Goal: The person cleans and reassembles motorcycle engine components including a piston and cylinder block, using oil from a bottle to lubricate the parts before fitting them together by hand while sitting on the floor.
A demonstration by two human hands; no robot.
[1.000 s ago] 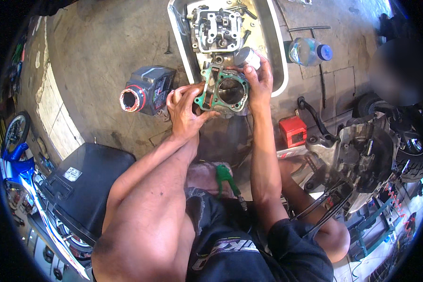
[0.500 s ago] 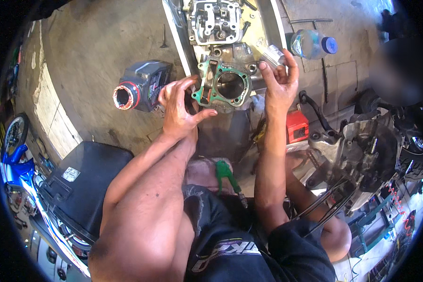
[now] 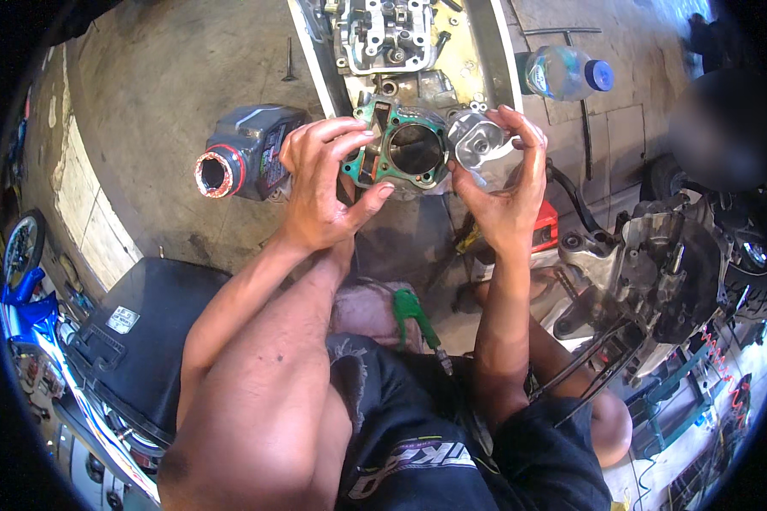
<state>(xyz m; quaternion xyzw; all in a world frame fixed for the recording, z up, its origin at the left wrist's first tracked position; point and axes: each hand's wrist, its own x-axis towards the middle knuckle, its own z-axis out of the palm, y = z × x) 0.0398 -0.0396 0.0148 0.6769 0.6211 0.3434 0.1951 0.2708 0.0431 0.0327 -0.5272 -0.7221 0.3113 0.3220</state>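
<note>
My left hand (image 3: 320, 183) grips the left side of an engine cylinder block (image 3: 412, 146), thumb below and fingers above. Its top face carries green gasket residue, and the round bore faces up toward me. Just right of the block, my right hand (image 3: 513, 187) pinches a silvery piston (image 3: 475, 138) between thumb and fingers. The piston is tilted so its machined end shows, and it sits very near the block's right edge; whether they touch I cannot tell. Beyond both parts, a cylinder head (image 3: 385, 36) lies in a long white-edged tray (image 3: 510, 51).
A dark oil bottle (image 3: 260, 140) with an open red-ringed neck lies left. Right of the tray is a clear bottle (image 3: 558, 77) with a blue cap. A green air gun (image 3: 413, 315) lies near my lap. An engine case (image 3: 656, 264) and a red box (image 3: 544, 226) are at right.
The piston in my right hand has come down and closer to the block, and turned to show its end. The cylinder block has shifted slightly left, with my left hand still on it.
</note>
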